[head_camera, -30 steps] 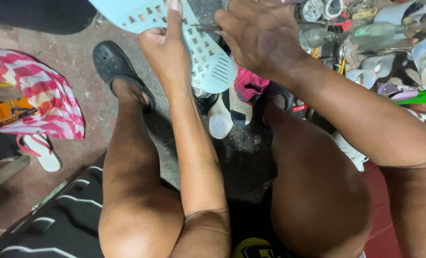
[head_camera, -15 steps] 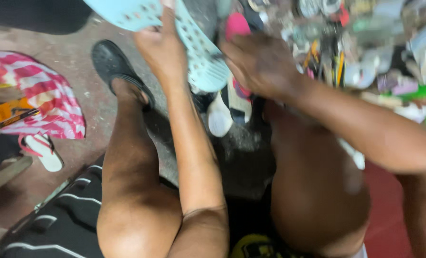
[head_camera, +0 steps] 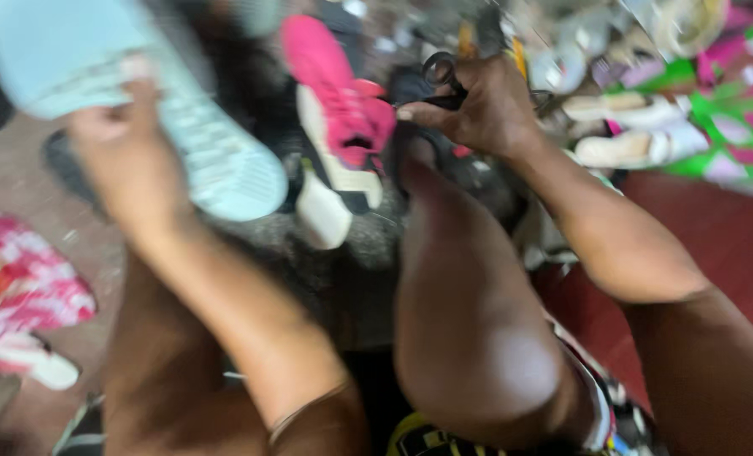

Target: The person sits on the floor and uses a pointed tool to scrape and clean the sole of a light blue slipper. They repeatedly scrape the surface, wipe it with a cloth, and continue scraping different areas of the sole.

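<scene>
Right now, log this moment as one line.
left hand: holds pale blue shoe sole-up | right hand: grips dark scissors | pink shoe: on floor between hands | view: blurred

Floor [head_camera: 22, 177] is seen as brownish concrete at left, dark red [head_camera: 731, 236] at right. A dark mat patch [head_camera: 343, 279] is laid in the middle. On it a pink shoe [head_camera: 338, 101] and a white sole piece [head_camera: 322, 215] are seen, touching. A red-and-white checked cloth [head_camera: 18, 287] is spread at left, a white sandal [head_camera: 30, 359] just beside it. A heap of pale sandals [head_camera: 621, 135] is piled top right, next to green-and-pink patterned fabric [head_camera: 731, 110]. Heavy blur; finer items cannot be told.
</scene>
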